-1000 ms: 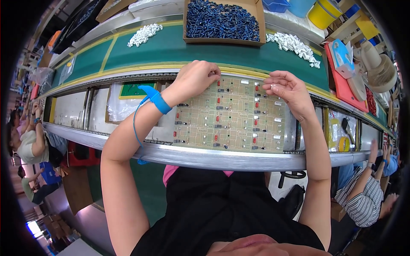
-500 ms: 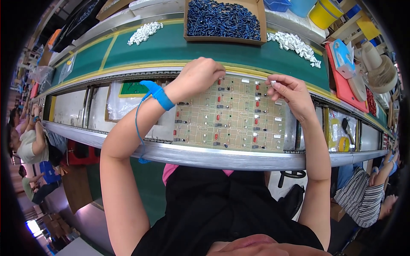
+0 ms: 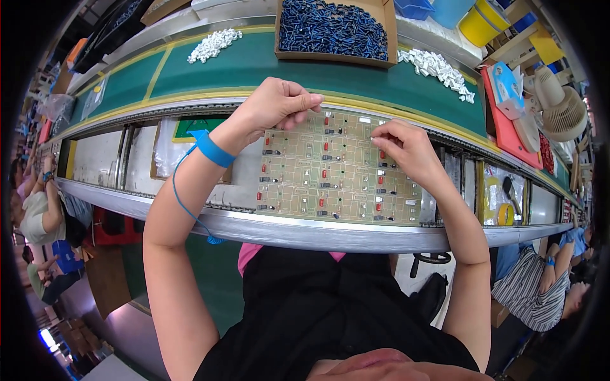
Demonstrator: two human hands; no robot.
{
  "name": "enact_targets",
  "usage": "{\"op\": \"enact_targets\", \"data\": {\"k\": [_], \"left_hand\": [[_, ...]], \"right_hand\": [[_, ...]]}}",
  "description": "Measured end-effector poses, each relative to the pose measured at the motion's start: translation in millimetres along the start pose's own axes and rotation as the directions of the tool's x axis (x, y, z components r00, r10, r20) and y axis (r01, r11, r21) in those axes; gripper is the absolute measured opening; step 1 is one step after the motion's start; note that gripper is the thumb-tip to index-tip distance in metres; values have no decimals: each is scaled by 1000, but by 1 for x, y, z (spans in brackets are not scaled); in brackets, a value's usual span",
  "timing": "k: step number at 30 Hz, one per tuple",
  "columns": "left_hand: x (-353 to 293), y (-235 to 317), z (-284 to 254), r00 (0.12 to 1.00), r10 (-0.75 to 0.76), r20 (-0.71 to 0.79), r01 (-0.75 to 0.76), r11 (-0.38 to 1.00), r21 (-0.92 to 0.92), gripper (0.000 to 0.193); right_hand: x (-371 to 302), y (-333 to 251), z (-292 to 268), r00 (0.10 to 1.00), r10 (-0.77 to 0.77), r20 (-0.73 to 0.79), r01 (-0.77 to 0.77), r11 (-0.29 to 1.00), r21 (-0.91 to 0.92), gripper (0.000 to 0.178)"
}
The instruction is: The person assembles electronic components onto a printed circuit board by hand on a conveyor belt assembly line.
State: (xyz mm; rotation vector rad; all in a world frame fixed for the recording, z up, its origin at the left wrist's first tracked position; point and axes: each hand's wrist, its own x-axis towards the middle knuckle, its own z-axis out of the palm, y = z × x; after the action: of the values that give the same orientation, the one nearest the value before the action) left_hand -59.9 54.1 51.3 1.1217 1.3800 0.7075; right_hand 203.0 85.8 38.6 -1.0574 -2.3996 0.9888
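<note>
A panel of tan circuit boards [image 3: 346, 166], fitted with red, black and white parts, lies on the metal conveyor rails in front of me. Above its far left corner is my left hand [image 3: 279, 108], thumb and fingers pinched together; whatever they hold is too small to make out. A blue wrist strap [image 3: 215, 150] with a coiled cord circles that wrist. My right hand [image 3: 410, 151] pinches a small white component [image 3: 373, 139] over the panel's upper right part, and its fingers cover some of the boards there.
Beyond the rail, a cardboard box [image 3: 335, 61] holds many dark blue parts on the green surface. White component piles lie left [image 3: 215, 46] and right [image 3: 438, 73] of it. A fan [image 3: 559, 105] and a red tray [image 3: 513, 120] stand at right. Other people sit along the line.
My left hand has shifted left and slightly up from the panel's top edge. With its white component, my right hand has come left and lower over the panel.
</note>
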Motion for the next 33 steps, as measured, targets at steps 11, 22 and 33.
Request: {"op": "enact_targets", "data": {"k": [11,22,33], "left_hand": [[-11,-14,-5,988,149,-28,-152,980,-132,22],[-13,-21,-3,991,135,-16,-135,968,-211,19],[-14,-23,0,989,126,-75,-132,987,-89,15]], "right_hand": [[5,11,6,984,156,80,-173,941,291,18],[9,-3,16,989,-135,64,149,894,-422,15],[20,-11,17,986,-39,164,125,821,-556,15]]}}
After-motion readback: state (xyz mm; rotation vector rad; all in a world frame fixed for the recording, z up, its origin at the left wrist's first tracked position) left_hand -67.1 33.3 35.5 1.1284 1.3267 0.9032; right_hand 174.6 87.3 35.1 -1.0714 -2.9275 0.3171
